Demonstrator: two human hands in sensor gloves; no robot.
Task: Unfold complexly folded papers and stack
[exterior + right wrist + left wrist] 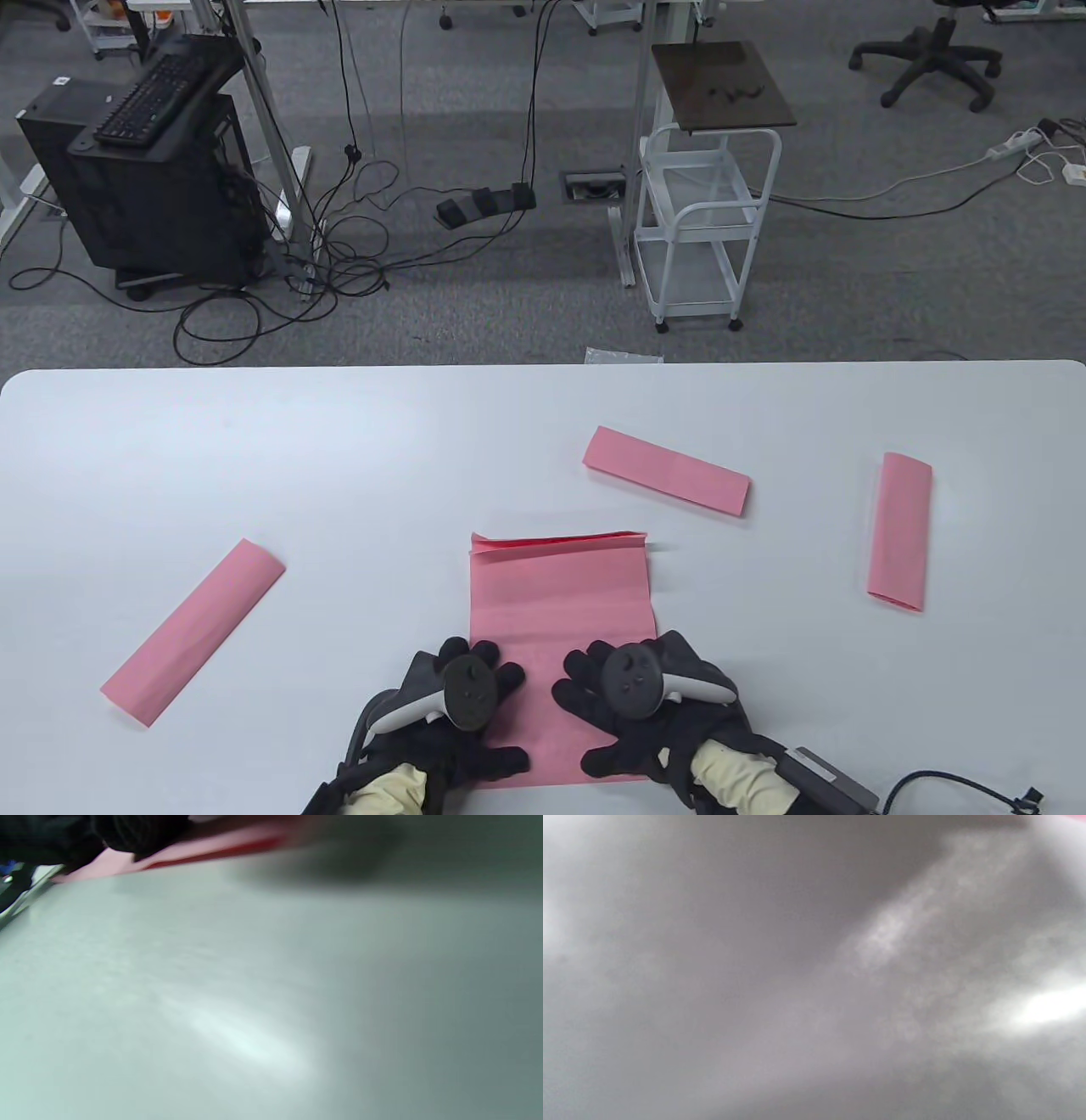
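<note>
Four pink papers are lying on the white table (254, 441); none is fully opened and no stack is forming yet.

Paper in hand: the partly unfolded sheet (560, 594) is sitting at the middle of the table's near edge, its near portion spread flat, its far end still doubled over in a narrow folded band. Judgement: at least one fold is remaining on this sheet.

Left hand (462, 705) is resting palm-down on the sheet's near left part, fingers spread flat, gripping nothing. Right hand (636, 700) is pressing likewise on the near right part, fingers spread. Both appear to be smoothing or pinning the sheet.

Untouched, still folded into strips: the left strip (193, 632) lying diagonally toward the left edge; the middle strip (667, 471) beyond the sheet, toward the far edge; the right strip (900, 531) toward the right edge.

Wrist views are giving mostly blurred tabletop; the right one is showing a sliver of pink under dark glove.

Progress estimate: early, roughly a partial first sheet out of four.
</note>
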